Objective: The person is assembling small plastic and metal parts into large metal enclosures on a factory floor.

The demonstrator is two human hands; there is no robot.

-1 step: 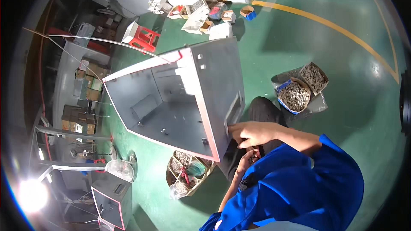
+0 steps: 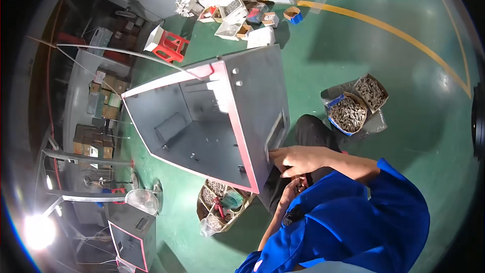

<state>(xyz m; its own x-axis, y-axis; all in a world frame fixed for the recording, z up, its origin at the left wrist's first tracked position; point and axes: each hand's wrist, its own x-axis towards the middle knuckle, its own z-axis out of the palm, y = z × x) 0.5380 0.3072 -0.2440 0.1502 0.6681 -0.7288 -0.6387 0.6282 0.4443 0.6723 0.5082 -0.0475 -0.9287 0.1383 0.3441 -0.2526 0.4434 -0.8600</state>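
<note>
A big grey metal cabinet [image 2: 257, 91], its open front edged in pink, stands tilted before me. My right hand [image 2: 298, 160] reaches to the rectangular cutout [image 2: 275, 130] in its side. The fingers are curled and the fingertips meet the metal at the cutout's lower end; whatever they pinch is too small to make out. Lower down, close to my lap, my left hand [image 2: 292, 190] is closed around something partly red, mostly hidden by the fingers. Inside the cabinet, several small dark fittings [image 2: 241, 169] show on the walls.
A divided basket [image 2: 225, 218] of small parts and a red-handled tool sits below the cabinet. To the right stand two boxes of metal pieces [image 2: 347, 114]. Behind are a red stool [image 2: 171, 46] and cartons [image 2: 269, 19]. Further left are a fan [image 2: 141, 199] and a smaller cabinet [image 2: 132, 240].
The cabinet has shifted very slightly against my right hand. A little more red shows in my left hand. Both hands stay in nearly the same place.
</note>
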